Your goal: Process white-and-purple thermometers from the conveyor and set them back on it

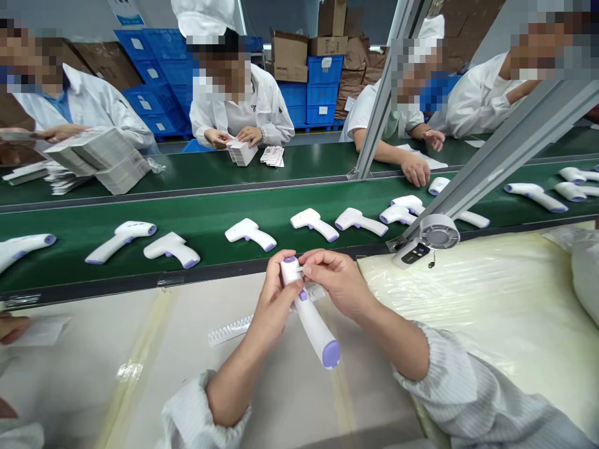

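Holding a white thermometer gun just above the pale surface, the left hand is wrapping its fingers around the upper body of the device, with the purple-capped handle end pointing down toward the person. The right hand is pressing its fingers together at the head of the thermometer gun, pinching a small pale piece there; what that piece is cannot be told. A white ridged strip is lying on the surface just left of the hands. Beyond them, a green conveyor belt is carrying a row of similar thermometers, and a small round fan is sitting at the belt's near edge. Across the belt, other people in white coats are handling stacks of white booklets.
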The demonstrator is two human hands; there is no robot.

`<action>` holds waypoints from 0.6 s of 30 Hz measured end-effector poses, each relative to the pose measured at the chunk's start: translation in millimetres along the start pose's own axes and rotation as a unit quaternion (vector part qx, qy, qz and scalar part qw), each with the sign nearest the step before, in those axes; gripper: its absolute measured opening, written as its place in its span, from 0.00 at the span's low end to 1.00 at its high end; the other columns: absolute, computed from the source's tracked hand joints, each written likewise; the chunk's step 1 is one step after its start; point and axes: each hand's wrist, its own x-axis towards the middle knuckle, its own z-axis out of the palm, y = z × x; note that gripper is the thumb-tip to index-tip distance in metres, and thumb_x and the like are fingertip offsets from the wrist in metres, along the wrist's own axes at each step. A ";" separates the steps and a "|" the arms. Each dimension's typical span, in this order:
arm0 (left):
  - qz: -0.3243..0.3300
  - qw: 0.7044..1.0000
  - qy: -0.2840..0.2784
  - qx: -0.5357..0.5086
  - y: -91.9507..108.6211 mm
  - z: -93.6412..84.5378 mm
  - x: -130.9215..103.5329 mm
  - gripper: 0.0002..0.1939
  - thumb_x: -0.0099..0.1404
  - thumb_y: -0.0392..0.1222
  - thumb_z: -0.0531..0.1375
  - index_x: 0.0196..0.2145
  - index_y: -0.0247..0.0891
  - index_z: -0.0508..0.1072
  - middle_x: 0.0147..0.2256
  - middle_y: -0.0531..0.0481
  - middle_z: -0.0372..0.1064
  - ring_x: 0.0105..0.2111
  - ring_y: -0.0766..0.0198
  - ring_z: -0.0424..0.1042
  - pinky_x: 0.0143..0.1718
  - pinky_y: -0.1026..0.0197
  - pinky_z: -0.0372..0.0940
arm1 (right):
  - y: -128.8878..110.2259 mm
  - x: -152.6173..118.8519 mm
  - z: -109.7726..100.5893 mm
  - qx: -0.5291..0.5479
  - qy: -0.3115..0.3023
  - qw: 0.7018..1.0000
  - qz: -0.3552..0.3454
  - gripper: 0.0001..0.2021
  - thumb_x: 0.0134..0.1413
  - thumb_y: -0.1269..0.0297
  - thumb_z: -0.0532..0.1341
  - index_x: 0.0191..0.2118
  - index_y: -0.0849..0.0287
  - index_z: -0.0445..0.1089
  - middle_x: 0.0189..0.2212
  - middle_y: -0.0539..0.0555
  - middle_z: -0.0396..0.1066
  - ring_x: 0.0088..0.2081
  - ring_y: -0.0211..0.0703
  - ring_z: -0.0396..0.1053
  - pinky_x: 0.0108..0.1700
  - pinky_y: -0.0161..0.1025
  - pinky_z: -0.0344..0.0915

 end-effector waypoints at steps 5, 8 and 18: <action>0.003 1.000 0.017 -0.003 2.1 3.6 -8.6 0.29 0.57 0.47 0.61 0.56 0.50 0.62 0.49 0.49 0.66 0.36 0.62 0.65 0.30 0.61 0.60 | 5.0 -2.0 14.3 -0.011 0.036 0.999 -0.029 0.06 0.41 0.61 0.70 0.24 0.56 0.76 0.36 0.53 0.74 0.34 0.41 0.68 0.33 0.38 0.67; 0.001 1.000 0.020 -0.013 1.0 2.9 -8.6 0.29 0.57 0.48 0.61 0.57 0.50 0.63 0.52 0.48 0.66 0.37 0.60 0.67 0.31 0.61 0.61 | 5.2 -3.8 13.8 -0.025 0.041 0.998 -0.037 0.06 0.42 0.60 0.70 0.25 0.56 0.76 0.37 0.53 0.73 0.35 0.41 0.68 0.35 0.39 0.67; 0.015 1.000 0.006 0.002 -5.6 1.2 -7.6 0.23 0.69 0.60 0.57 0.57 0.51 0.63 0.54 0.48 0.66 0.40 0.60 0.67 0.34 0.61 0.63 | -0.4 -5.1 13.8 -0.055 0.040 0.996 -0.055 0.06 0.43 0.61 0.69 0.25 0.57 0.76 0.36 0.53 0.73 0.39 0.43 0.71 0.43 0.41 0.69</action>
